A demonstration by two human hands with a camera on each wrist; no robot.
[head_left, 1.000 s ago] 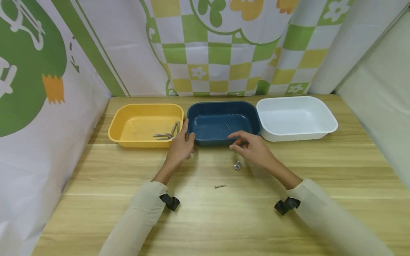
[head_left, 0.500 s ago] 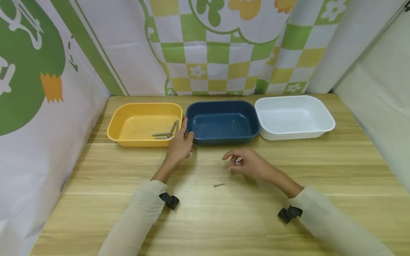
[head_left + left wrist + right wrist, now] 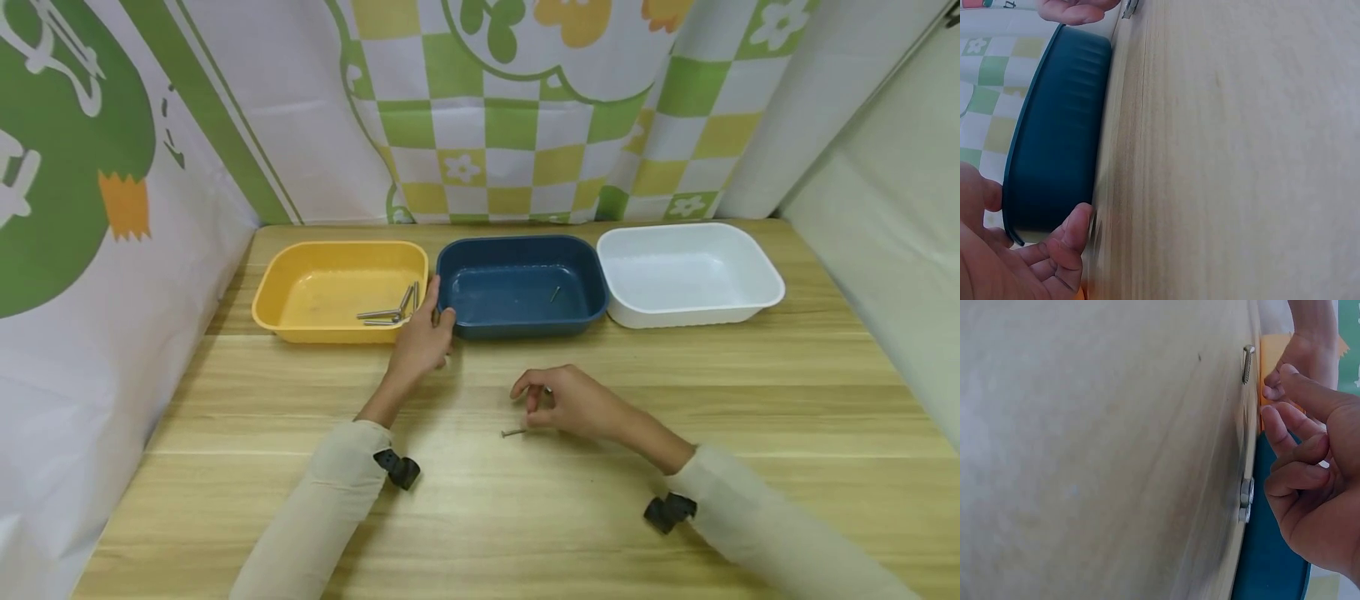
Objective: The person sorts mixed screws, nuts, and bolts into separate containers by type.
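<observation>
My left hand (image 3: 422,337) holds the left end of the dark blue tray (image 3: 522,330), with its index finger between that tray and the yellow one. In the left wrist view the curled fingers (image 3: 1067,247) lie against the blue tray's end. My right hand (image 3: 577,402) is over the table, thumb and index finger apart, other fingers bent. Its thumb tip overlaps one end of a screw (image 3: 512,433) lying on the wood. In the right wrist view that screw (image 3: 1247,364) and two small metal nuts (image 3: 1245,499) lie on the table; the right hand mostly hides the nuts in the head view.
A small screw (image 3: 555,293) lies inside the blue tray. To its left, the yellow tray (image 3: 300,335) contains several long metal bolts (image 3: 381,316). The white tray (image 3: 686,317) stands at the right end of the row, in front of a patterned curtain (image 3: 510,125).
My right hand has come from the blue tray's front rim, past the nuts, to the screw on the table. The screw inside the blue tray has rolled right. My left hand stays put.
</observation>
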